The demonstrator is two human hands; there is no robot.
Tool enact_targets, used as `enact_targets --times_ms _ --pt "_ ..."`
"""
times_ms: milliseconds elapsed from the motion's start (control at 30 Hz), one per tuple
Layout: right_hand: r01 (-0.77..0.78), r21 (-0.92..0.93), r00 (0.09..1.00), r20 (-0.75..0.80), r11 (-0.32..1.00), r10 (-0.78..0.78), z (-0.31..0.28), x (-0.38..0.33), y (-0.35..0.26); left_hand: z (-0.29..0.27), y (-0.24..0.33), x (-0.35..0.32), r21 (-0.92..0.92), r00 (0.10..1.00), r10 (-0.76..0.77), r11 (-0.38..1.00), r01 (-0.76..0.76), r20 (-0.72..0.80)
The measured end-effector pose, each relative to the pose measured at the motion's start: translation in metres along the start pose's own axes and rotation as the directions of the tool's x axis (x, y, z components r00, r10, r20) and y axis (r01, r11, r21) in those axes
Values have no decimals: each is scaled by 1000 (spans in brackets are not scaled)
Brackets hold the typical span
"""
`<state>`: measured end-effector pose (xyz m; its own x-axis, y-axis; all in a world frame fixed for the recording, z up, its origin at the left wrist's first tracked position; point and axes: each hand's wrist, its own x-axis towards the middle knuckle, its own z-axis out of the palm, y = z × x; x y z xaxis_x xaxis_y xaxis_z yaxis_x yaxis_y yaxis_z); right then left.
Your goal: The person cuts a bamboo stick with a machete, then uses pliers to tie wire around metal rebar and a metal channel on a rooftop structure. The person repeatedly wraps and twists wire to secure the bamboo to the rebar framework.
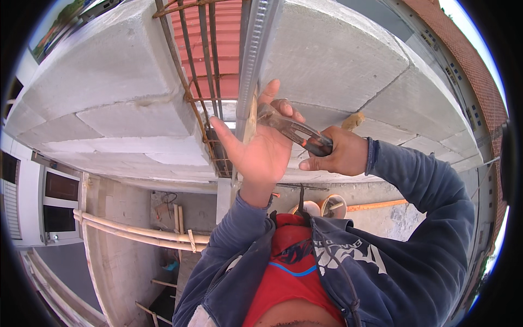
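My right hand [346, 151] is closed around the handles of a pair of pincers [297, 131]. Their metal head points left, across the fingers of my left hand [267, 150]. That hand is open, palm turned up toward me, with the thumb spread to the left and some fingers partly hidden behind the pincers. Just beyond it stands a perforated metal profile [254, 60], with a thin wooden strip [251, 117] along its lower part. Left of the profile, a rusty rebar cage [204, 54] fills the gap between two block walls.
Grey block walls rise at the left [120, 71] and right [332, 54]. A lump of dried foam [353, 121] sticks out of the right wall. Bamboo poles [147, 233] cross at lower left. Below are buckets [333, 207] and an orange bar [376, 205].
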<state>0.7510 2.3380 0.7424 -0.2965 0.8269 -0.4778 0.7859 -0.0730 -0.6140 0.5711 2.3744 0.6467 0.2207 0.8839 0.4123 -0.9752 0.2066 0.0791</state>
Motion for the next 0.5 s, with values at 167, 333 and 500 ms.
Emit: enact_targets --times_ms 167,333,500 --pt "23 -3 1000 -15 1000 -23 2 1 2 -9 7 7 -16 991 -116 993 118 69" --pt "67 36 997 -37 997 -66 9 1 11 15 4 3 -26 994 -103 994 102 -46" --pt "-82 322 964 267 943 -7 10 -5 13 6 7 4 42 992 -80 996 84 -99"
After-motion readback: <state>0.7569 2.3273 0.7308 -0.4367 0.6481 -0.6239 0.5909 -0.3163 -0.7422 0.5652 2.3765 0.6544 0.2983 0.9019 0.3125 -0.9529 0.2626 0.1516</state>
